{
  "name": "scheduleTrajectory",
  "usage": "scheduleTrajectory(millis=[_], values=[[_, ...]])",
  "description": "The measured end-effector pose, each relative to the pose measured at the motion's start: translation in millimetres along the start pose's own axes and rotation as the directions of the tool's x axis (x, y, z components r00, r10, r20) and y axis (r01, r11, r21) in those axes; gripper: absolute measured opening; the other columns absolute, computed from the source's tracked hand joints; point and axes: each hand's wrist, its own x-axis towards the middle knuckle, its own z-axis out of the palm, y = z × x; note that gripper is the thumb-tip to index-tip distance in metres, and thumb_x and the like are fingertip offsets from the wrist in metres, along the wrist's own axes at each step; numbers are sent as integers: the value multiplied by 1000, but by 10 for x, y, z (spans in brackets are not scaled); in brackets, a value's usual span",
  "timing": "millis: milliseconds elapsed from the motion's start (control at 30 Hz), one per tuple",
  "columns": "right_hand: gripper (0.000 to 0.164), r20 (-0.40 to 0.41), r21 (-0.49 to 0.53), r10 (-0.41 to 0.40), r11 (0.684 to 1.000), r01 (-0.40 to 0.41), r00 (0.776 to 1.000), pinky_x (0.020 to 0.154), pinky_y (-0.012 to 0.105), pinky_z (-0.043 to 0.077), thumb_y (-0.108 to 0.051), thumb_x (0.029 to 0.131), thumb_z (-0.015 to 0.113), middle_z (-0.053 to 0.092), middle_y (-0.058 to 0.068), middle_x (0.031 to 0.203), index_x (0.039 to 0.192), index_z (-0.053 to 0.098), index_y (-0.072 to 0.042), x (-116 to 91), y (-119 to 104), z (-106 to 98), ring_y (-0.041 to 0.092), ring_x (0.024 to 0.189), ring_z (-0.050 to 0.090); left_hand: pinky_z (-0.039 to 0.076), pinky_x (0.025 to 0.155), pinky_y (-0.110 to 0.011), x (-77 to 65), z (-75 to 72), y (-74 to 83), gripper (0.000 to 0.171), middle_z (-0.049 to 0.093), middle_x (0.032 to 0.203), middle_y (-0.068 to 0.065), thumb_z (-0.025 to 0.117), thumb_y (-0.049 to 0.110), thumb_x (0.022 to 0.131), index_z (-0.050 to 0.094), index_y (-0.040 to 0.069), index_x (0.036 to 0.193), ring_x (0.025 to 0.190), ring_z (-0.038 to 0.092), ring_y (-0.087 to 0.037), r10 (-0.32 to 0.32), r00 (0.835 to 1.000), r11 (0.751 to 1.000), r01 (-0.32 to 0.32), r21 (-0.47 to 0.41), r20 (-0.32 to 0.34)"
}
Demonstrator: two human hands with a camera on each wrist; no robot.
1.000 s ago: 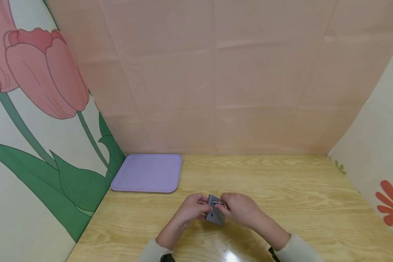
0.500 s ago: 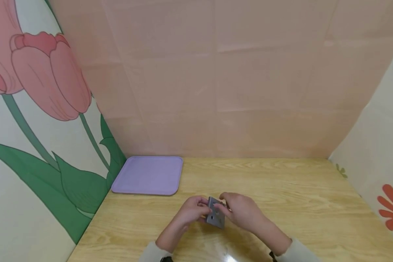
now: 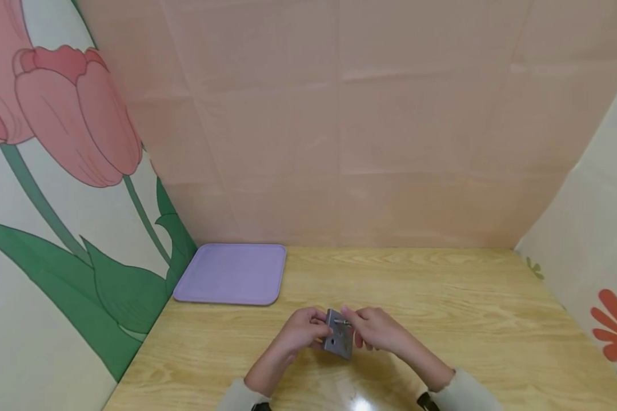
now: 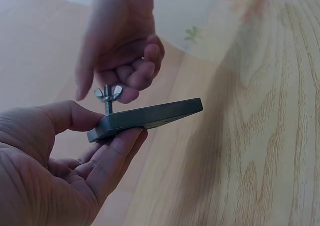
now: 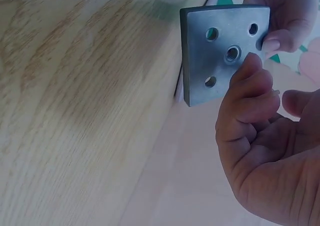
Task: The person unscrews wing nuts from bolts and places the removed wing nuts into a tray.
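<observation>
My left hand point(image 3: 302, 329) grips one corner of a square grey metal plate point(image 3: 337, 337), thumb on one face and fingers beneath. Several holes pierce the plate point(image 5: 200, 60); the middle one has a raised ring. From the gripped edge stands a threaded bolt with a silver wing nut point(image 4: 108, 93) on it, a little above the plate. My right hand point(image 3: 377, 329) is at the wing nut with its fingers curled round it. In the left wrist view one fingertip touches a wing, while the digit opposite appears slightly apart. The right wrist view mostly hides the nut behind fingers.
A lilac tray point(image 3: 231, 274) lies at the back left of the wood-grain table point(image 3: 416, 285). Behind the table hangs a pinkish-tan sheet point(image 3: 334, 125). Flower-printed walls stand at left and right. Both hands hold the plate work above the table's front middle.
The right hand has turned at the wrist and shifted its fingers about the wing nut, showing more of the bolt again. The left hand and plate have stayed nearly still.
</observation>
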Motion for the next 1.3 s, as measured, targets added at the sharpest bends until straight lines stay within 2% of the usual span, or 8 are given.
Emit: scheduleTrajectory(millis=[600,733,833,933,1033,1133,1200,1300], values=[[57,-3,40,55,998,-55,998,46,26,40,-54,105,43,62,10,66,85,63,-5,10,1,56,14,51,50,62,64,-35,-18,4,4,23,71,87,-8,68,-2,82,65,-7,105,79,70,-19,29,1000,1000,-29,5,0],[45,-18,-71,-27,997,25,999,46,25,39,-48,105,48,58,4,67,86,61,-10,3,-4,50,12,54,48,62,64,-35,-24,-5,2,23,71,87,-9,68,-2,82,65,-7,105,79,70,-19,30,1000,1000,-30,-1,3],[31,-30,-200,-149,970,140,988,46,22,36,-40,102,57,53,-4,66,88,60,-13,-5,-4,40,7,54,44,62,66,-35,-25,-12,3,25,72,88,-10,67,-3,81,64,-8,105,79,70,-19,30,999,999,-30,-25,8],[20,-33,-392,-309,879,272,951,46,19,34,-32,97,66,51,-9,68,91,60,-14,-16,6,32,3,56,41,63,67,-35,-20,-14,-2,26,72,89,-11,67,-5,81,63,-9,106,80,70,-19,31,999,998,-30,-48,17],[19,-18,-614,-485,695,373,874,48,17,37,-26,91,73,52,-10,74,91,58,-15,-14,31,38,2,61,42,63,67,-35,-18,-14,-6,26,71,87,-10,67,-4,80,64,-9,106,79,70,-18,29,999,998,-28,-49,23],[24,9,-758,-617,509,408,787,49,16,39,-23,85,79,55,-8,77,91,57,-14,-9,56,49,4,65,46,63,67,-35,-15,-11,-15,25,70,86,-9,67,-4,81,64,-9,105,79,70,-18,32,999,999,-31,-44,26],[26,16,-797,-658,446,407,753,49,15,39,-23,83,80,56,-7,77,91,57,-13,-8,61,56,5,66,47,63,67,-35,-12,-9,-21,25,70,86,-9,67,-4,81,64,-9,105,80,70,-19,33,999,999,-31,-42,27],[26,15,-823,-683,406,397,730,48,16,39,-22,83,81,57,-6,77,90,57,-14,-12,60,60,6,65,47,63,67,-35,-11,-7,-23,25,70,86,-9,67,-3,81,65,-9,105,81,70,-19,33,999,999,-32,-38,26]])
